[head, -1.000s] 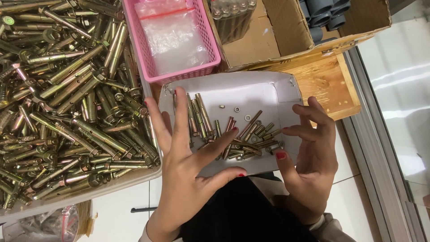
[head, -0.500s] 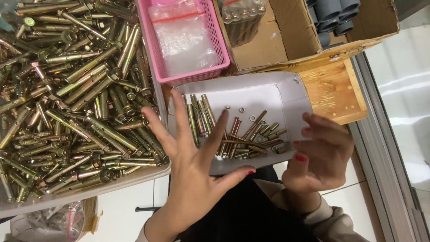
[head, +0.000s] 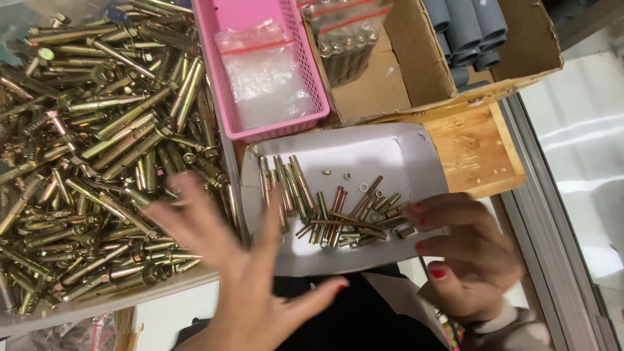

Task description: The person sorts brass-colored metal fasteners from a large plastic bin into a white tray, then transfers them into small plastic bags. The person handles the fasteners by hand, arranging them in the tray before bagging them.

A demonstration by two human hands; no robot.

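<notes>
From the head camera: left hand (head: 250, 286) spread open and blurred, holding nothing, over shallow white cardboard tray (head: 383, 153); right hand (head: 471, 257) curled on its right edge beside loose brass-coloured anchor bolts (head: 331, 208), probably stiff, heavy, rolling, best pinched mid-shank.

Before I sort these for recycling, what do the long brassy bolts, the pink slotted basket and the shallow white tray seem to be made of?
Long brassy bolts: apparently metal, yellowish plated, shiny with glints. Pink slotted basket: looks like moulded plastic, with a smooth, even lattice. Shallow white tray: probably thin card, matte with folded corners, though this cannot be told for sure.
</notes>
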